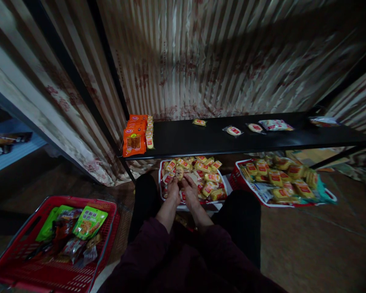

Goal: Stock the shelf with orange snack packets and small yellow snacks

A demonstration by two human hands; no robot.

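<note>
My left hand and my right hand are close together over the middle basket, between my knees. Small yellow packets with red labels fill this basket. The fingers of my left hand are curled at a yellowish packet. Beside it, my right hand has its fingers bent at a pale, round packet. Both grips are dim and partly hidden by the backs of my hands.
A black shelf bears orange packets, a row of yellow packets and scattered packets. The red basket at left holds mixed snacks. Another basket with yellow packets stands at right. Striped curtains hang behind.
</note>
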